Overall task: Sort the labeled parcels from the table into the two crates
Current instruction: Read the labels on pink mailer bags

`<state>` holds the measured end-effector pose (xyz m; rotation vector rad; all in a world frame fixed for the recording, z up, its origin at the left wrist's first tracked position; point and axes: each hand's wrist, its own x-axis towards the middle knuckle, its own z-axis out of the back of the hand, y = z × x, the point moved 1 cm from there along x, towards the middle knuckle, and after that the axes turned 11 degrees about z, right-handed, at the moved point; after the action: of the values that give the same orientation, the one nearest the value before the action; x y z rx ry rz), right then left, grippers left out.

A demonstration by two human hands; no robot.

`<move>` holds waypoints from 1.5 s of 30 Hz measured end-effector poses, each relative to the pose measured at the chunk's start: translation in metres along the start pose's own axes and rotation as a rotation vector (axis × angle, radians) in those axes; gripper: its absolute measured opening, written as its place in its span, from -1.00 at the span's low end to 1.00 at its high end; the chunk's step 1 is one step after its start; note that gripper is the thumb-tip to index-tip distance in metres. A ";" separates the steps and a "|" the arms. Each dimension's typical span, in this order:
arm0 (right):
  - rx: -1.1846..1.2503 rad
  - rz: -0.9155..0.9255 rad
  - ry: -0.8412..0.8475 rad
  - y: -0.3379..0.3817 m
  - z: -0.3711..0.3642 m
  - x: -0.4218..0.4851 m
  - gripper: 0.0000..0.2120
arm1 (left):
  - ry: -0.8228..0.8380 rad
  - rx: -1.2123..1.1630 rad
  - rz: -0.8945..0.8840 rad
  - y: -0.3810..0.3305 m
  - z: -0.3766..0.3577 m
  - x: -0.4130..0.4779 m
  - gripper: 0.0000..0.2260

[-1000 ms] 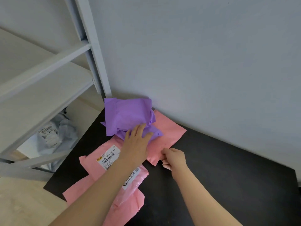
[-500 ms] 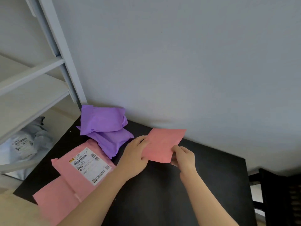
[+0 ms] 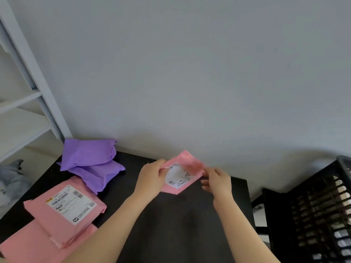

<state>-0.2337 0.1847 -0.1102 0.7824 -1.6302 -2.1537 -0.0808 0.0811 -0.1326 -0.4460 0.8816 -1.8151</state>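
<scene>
A small pink parcel [image 3: 181, 173] with a white label facing me hangs above the black table [image 3: 180, 224], near the wall. My left hand [image 3: 152, 177] grips its left edge and my right hand [image 3: 216, 179] pinches its right edge, which is blurred. Two purple parcels [image 3: 91, 160] lie stacked at the table's back left corner. In front of them lies a pink parcel [image 3: 66, 207] with its label up, on top of another pink parcel [image 3: 28, 245] at the near left edge. A black slatted crate [image 3: 321, 205] stands to the right of the table.
A white metal shelf unit [image 3: 28, 103] stands to the left, with a grey parcel [image 3: 9, 179] on the floor under it. A plain wall runs behind the table.
Both hands lifted the small pink parcel off the table and turned it over, so its label now faces me. The view has swung right, bringing the black crate into sight.
</scene>
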 end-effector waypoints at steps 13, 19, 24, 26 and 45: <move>-0.476 0.375 0.289 -0.003 0.041 0.006 -0.87 | -0.055 -0.147 -0.038 -0.038 0.005 0.003 -0.85; -0.817 0.618 0.183 0.003 0.045 -0.003 -0.82 | -0.343 0.227 -0.345 -0.032 -0.002 -0.009 -0.40; -0.909 0.838 0.241 0.010 0.032 -0.011 -0.79 | -0.136 0.479 -0.616 -0.044 -0.021 -0.015 -0.46; -0.887 0.874 0.260 0.009 0.029 -0.012 -0.79 | -0.100 0.517 -0.604 -0.051 -0.022 -0.018 -0.67; -0.033 0.099 0.056 -0.026 0.030 -0.018 -0.88 | 0.059 -0.705 0.455 -0.034 -0.015 -0.033 -0.86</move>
<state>-0.2353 0.2256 -0.1250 0.7298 -1.5684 -2.0665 -0.0985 0.1239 -0.1145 -0.5698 1.5280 -1.0742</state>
